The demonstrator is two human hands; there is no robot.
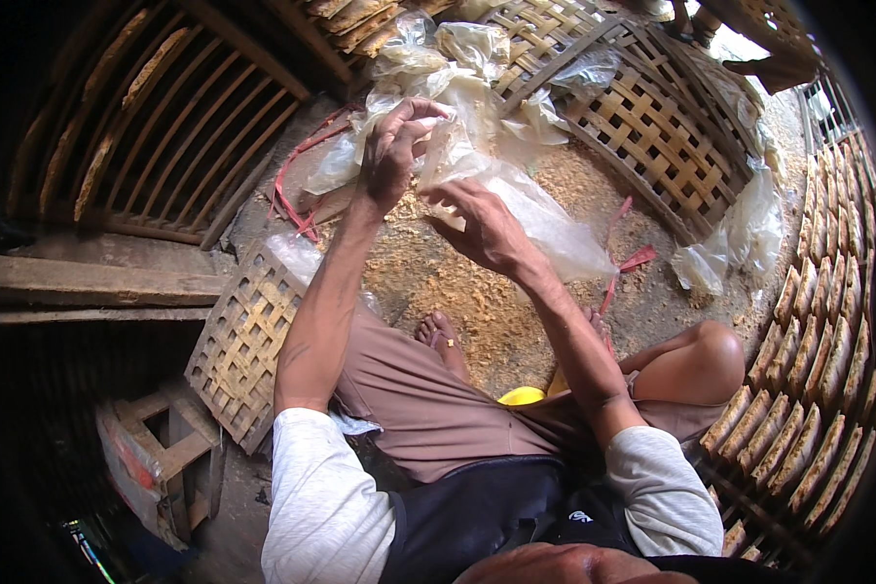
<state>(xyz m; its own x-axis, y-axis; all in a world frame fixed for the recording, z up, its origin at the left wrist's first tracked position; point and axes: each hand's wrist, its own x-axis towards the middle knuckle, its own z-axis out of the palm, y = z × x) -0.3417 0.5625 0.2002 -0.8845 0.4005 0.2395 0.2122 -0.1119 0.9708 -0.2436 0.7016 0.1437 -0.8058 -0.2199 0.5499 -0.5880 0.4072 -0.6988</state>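
Note:
A crumpled, see-through plastic sheet (pixel 535 209) hangs in front of me above the floor. My left hand (pixel 391 154) is closed, pinching the sheet's upper corner between thumb and fingers. Lower and to the right, my right hand (pixel 485 226) lies against the sheet's near side, its fingers apart and slightly bent. Beneath both hands, yellowish crumbs (pixel 477 302) are strewn over the ground. More crumpled plastic (pixel 399 73) is heaped just beyond my left hand.
Woven bamboo trays (pixel 652 136) lean at the far right, and another woven panel (pixel 248 336) stands by my left arm. Slatted racks (pixel 185 127) rise at left. Rows of tan slabs (pixel 798 389) line the right side. A wooden stool (pixel 165 453) sits lower left; red strips (pixel 638 259) lie about.

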